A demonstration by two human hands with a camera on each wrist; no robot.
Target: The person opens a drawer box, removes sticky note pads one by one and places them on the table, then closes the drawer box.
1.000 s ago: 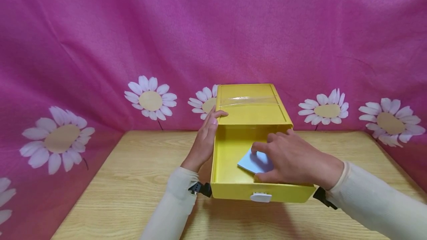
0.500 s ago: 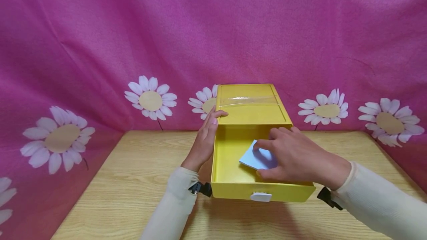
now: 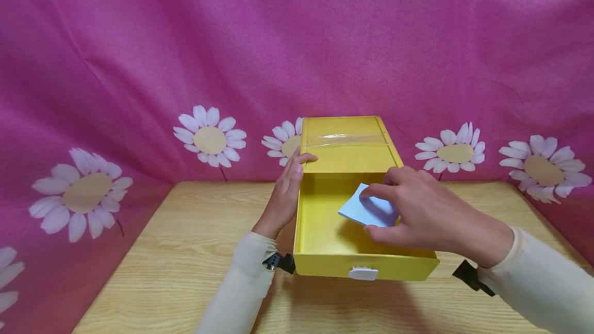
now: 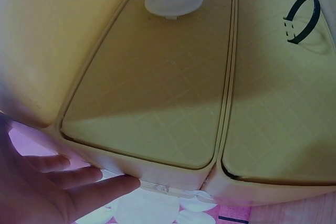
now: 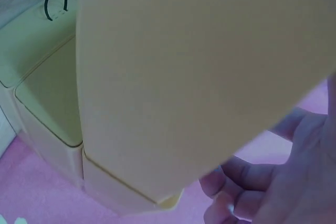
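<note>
We are finding the drawer (image 3: 320, 238) standing pulled out, to the right of the left hand (image 3: 282, 197), so we are judging that step done. The left hand is bracing the yellow unit (image 3: 348, 160) with mostly straight fingers, not clenching. The right hand (image 3: 427, 210) is grasping the blue pad (image 3: 373, 212), which is jutting out leftward from between thumb and fingers; from the shadow below, we are judging it to be hanging over the drawer's floor. Releasing the pad and closing the drawer, we are judging, are remaining undone.
</note>
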